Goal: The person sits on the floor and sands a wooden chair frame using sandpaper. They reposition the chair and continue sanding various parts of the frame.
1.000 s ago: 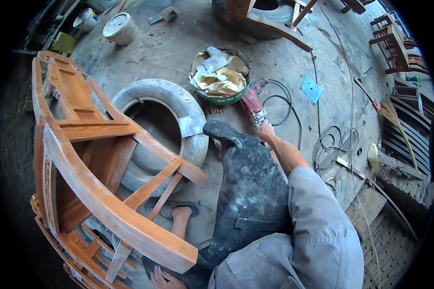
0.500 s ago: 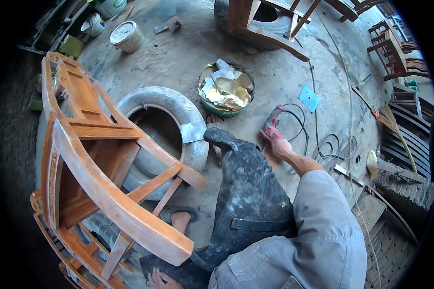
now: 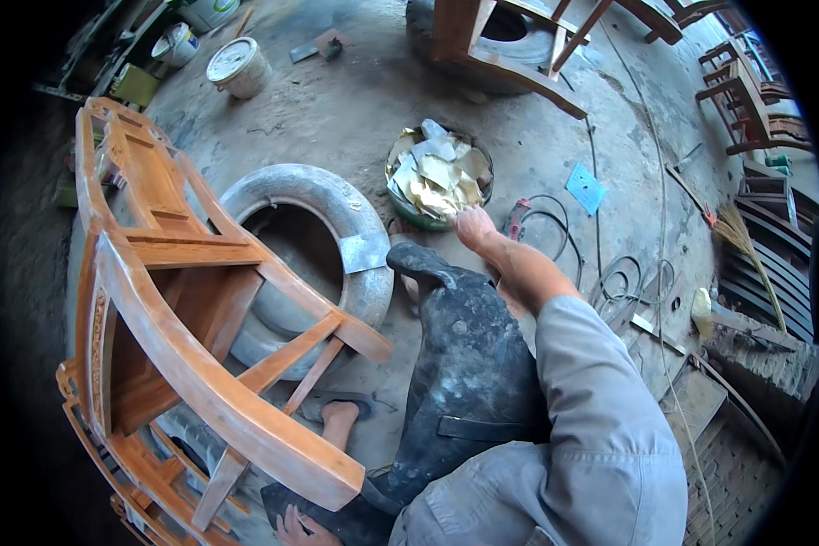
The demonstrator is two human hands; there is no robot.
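Note:
My right hand (image 3: 475,229) is closed at the near right rim of a round green basin (image 3: 419,218). Crumpled gold and pale sheets of what looks like sandpaper (image 3: 437,173) fill the basin. Just right of my wrist, a red power tool (image 3: 517,218) lies on the floor, partly hidden by my forearm. Low in the view, my left hand (image 3: 305,528) rests with fingers spread on dark material beside my black apron (image 3: 469,355). An orange-brown wooden chair (image 3: 237,391) lies tilted on the left, against a grey tire (image 3: 369,227).
A pale sheet (image 3: 364,252) lies on the tire. Black cable (image 3: 632,278) coils on the right, near a blue perforated sheet (image 3: 585,188). Another wooden chair frame (image 3: 519,77) rests on a tire at the back. A lidded bucket (image 3: 237,68) and a broom (image 3: 746,241) are farther off.
My right hand has left the red power tool and moved left to the basin. The basin has shifted slightly right, its sheets turned a little. My left hand stays in place.

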